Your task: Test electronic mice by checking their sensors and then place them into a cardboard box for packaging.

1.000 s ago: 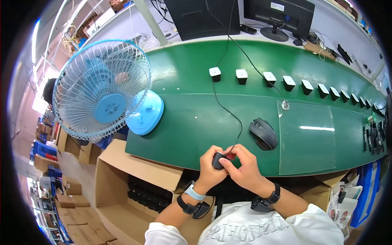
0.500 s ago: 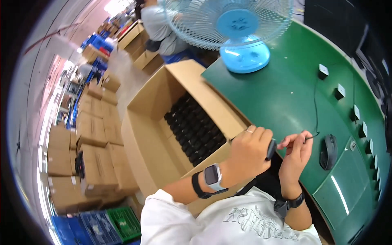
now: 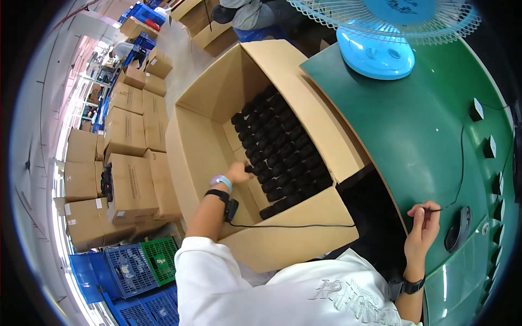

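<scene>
- Fingers of the left hand touch 1 small black piece inside the open cardboard box; motion blur hides the grip, so I cannot tell if they are clamped on it or loose.
- That piece is low in the box, at the left edge of the packed black pieces, which stand close together in rows toward the box's right side.
- Bare cardboard shows along the left part of the box floor.
- On the left wrist are a pale watch and a black strap with a small device; a thin black lead runs from it across the near flap.
- Fingers of the right hand are together, thumb against forefinger, pinching a black cable over the edge of the green worktop.
- The cable curves away over the worktop, toward a row of small white-topped black blocks.
- Just beside the right hand is a dark computer mouse (partly side-on from this angle).
- At the far end of the worktop stands a blue fan.
- Left of the box are stacked cartons, with blue crates and 1 green crate below them.
</scene>
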`<move>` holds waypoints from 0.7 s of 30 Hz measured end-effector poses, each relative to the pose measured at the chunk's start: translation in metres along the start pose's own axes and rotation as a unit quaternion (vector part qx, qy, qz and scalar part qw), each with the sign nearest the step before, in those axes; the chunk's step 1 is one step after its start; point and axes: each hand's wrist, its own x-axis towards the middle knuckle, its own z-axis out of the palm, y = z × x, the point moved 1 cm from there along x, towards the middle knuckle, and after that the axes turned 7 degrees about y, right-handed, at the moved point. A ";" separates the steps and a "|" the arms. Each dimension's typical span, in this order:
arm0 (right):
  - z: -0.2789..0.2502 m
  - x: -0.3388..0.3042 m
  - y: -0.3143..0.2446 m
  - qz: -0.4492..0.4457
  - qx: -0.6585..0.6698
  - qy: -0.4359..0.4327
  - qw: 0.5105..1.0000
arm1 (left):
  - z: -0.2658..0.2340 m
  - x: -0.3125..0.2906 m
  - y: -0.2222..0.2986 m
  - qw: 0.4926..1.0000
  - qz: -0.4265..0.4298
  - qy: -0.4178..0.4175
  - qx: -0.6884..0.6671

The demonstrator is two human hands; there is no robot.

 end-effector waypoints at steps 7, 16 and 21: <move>-0.004 0.002 0.004 0.019 -0.025 -0.001 0.999 | 0.079 -0.023 0.011 0.950 0.071 -0.092 0.291; -0.001 0.002 -0.002 0.026 0.000 -0.011 1.000 | 0.102 -0.032 0.017 0.919 0.123 -0.289 0.239; 0.002 0.009 -0.014 -0.021 -0.072 0.004 0.997 | -0.020 -0.044 0.107 0.950 0.071 -0.099 0.288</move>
